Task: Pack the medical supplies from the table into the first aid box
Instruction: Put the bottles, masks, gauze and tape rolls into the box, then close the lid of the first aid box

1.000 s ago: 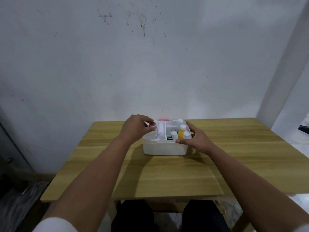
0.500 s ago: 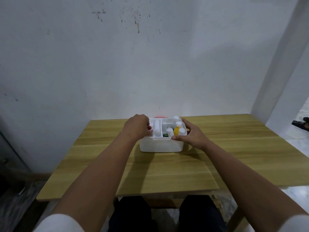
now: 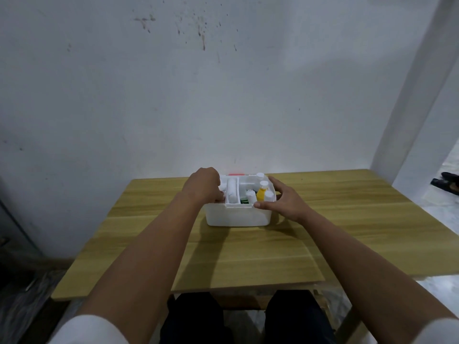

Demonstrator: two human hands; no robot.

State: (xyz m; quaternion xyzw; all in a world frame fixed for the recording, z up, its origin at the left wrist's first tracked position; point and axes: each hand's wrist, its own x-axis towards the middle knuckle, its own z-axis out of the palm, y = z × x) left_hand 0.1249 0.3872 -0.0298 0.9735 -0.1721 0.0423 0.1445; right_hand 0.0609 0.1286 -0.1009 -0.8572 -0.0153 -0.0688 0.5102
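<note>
A white first aid box (image 3: 237,216) stands on the wooden table (image 3: 347,219), near the far edge. Its inner tray holds a white bandage roll (image 3: 232,192), a yellow bottle (image 3: 262,193), white bottles (image 3: 268,194) and something green (image 3: 244,201). My left hand (image 3: 203,183) lies curled over the box's left compartment, fingers down inside; what it holds there is hidden. My right hand (image 3: 283,199) grips the box's right rim, thumb on the front edge of the tray.
A red piece (image 3: 236,174) shows behind the box at its far rim. A white wall rises just behind the table. A white pillar (image 3: 417,95) stands at right, with dark shoes (image 3: 447,181) on the floor beyond.
My left hand has sunk lower into the left compartment, hiding the red-capped item seen at its fingertips earlier. My right hand stays on the right rim. The camera has shifted slightly.
</note>
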